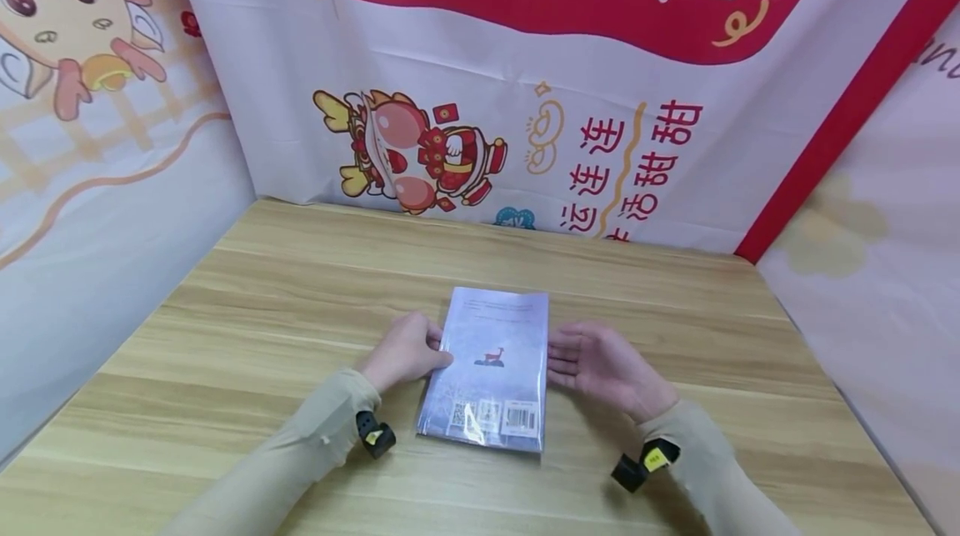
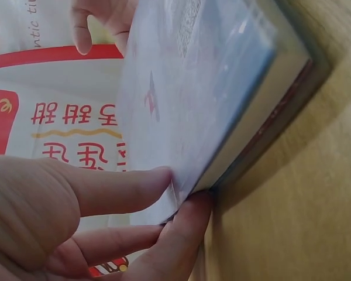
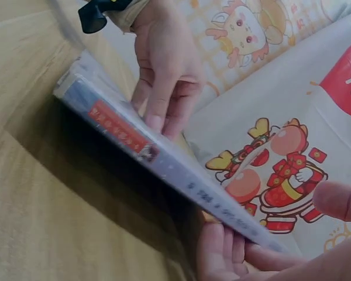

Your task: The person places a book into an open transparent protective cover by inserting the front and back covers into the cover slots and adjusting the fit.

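A thin-looking book [image 1: 491,369] in shiny clear wrapping lies between the hands, its pale blue-purple back cover up, with a small red deer picture and a barcode near the close end. My left hand [image 1: 407,353] pinches its left edge; in the left wrist view the thumb [image 2: 126,188] presses on the cover and fingers are at the page edge. My right hand [image 1: 600,365] is beside the spine, thumb apart from the cover. In the right wrist view its fingers [image 3: 219,249] are at the spine [image 3: 164,161], under which a dark shadow shows.
Beneath is a wood-grain table [image 1: 300,269]. A printed white and red cloth [image 1: 465,44] hangs along its back edge, with more printed cloth [image 1: 112,161] at the left side and pale cloth [image 1: 885,269] at the right. Each wrist wears a black strap with a small camera.
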The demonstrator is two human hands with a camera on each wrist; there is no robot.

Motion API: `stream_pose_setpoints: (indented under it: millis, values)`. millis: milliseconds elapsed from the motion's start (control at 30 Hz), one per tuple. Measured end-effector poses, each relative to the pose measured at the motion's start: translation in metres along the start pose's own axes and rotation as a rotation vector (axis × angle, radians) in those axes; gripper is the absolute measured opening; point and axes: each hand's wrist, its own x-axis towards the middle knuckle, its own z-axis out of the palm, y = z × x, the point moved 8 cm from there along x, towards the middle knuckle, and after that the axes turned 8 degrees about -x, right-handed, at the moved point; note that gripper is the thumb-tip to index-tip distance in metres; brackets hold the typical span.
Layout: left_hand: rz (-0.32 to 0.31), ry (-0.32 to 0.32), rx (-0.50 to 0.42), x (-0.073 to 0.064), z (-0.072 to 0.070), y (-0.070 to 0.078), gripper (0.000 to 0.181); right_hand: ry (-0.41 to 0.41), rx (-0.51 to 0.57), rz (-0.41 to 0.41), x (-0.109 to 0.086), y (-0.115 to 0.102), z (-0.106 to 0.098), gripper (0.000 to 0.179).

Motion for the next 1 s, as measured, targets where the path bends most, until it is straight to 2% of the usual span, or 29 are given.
stream_pose_setpoints:
  millis: [100,233,367,567,700,933,1000]
  values:
    - [0.012,0.001,-0.008,0.001,0.001,0.000,0.007,-0.036,-0.039,-0.028,0.000,0.000,0.004,0.020]
    - [0.013,-0.004,-0.051,0.002,0.003,-0.001,0.005,-0.065,-0.053,-0.026,0.000,0.004,0.008,0.037]
    - [0.009,0.002,-0.101,0.002,0.004,-0.002,0.008,-0.047,-0.064,-0.010,0.001,0.008,0.011,0.055]
    - [0.008,0.017,-0.134,0.002,0.004,-0.001,0.021,0.014,-0.094,-0.024,0.001,0.008,0.010,0.057]
    - [0.019,0.026,-0.135,0.002,0.004,0.001,0.023,0.066,-0.063,-0.012,-0.001,0.010,0.005,0.057]
    - [-0.007,0.019,-0.306,0.003,0.007,0.001,0.040,0.052,-0.016,-0.029,-0.005,0.003,0.004,0.058]
    - [-0.001,0.029,-0.322,0.003,0.006,0.001,0.047,0.033,-0.018,-0.039,-0.006,0.001,0.005,0.057]
